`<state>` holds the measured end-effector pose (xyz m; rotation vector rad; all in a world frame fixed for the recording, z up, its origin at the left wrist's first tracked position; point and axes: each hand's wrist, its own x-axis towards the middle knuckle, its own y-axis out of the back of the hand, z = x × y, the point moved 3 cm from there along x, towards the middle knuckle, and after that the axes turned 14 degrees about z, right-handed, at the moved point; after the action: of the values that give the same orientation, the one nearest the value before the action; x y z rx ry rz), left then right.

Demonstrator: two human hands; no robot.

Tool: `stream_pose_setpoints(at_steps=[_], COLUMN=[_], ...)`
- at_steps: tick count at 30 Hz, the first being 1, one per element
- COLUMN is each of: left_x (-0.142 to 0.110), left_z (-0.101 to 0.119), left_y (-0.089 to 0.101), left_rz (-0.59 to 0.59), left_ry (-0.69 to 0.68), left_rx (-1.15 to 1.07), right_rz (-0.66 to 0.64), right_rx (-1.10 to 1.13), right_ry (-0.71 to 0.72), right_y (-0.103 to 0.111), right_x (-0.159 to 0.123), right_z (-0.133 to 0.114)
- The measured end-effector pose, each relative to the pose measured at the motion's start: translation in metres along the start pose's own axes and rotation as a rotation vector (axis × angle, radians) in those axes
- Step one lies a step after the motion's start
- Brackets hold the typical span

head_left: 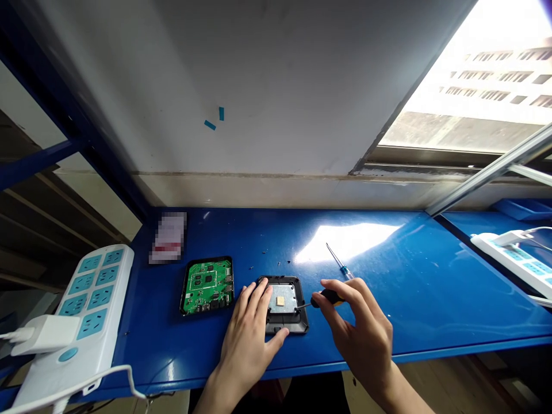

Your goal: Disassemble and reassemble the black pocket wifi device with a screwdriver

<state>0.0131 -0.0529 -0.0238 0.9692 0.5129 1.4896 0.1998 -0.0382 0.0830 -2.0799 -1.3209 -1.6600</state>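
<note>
Fingers spread, my left hand point(248, 328) lies flat on the left side of a black plastic cover point(297, 326). Set in that cover is a silver metal plate point(288, 292) with a small beige pad point(280, 301) at its middle. My right hand point(364, 333) grips a screwdriver point(330, 297) with a dark handle, held low and pointing left. Its tip meets the right edge of the metal plate, near a corner. To the left of my left hand sits a black case half holding a green circuit board point(209, 282).
Another screwdriver point(338, 259) with a blue handle lies beyond my right hand. Several tiny screws point(279, 263) are scattered behind the cover. A white power strip point(116, 287) with a plugged-in adapter stands at left, a second strip point(517, 259) at right. A blurred card point(169, 237) lies back left.
</note>
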Motion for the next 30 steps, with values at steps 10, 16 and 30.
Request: stream_pose_setpoints(at_steps=[10,16,30], left_x=[-0.001,0.001,0.003], left_z=[0.000,0.001,0.004], left_y=[0.000,0.001,0.005], left_rz=[0.021,-0.035,-0.109], left_ry=[-0.004,0.025,0.077], left_rx=[0.004,0.002,-0.020], right_rz=[-0.013,0.059,0.237], right_rx=[0.051,0.179,0.158], right_ry=[-0.050,-0.265,-0.460], right_y=[-0.005,-0.013,-0.037], right_x=[-0.011,-0.012,-0.017], right_z=[0.009,0.047,0.092])
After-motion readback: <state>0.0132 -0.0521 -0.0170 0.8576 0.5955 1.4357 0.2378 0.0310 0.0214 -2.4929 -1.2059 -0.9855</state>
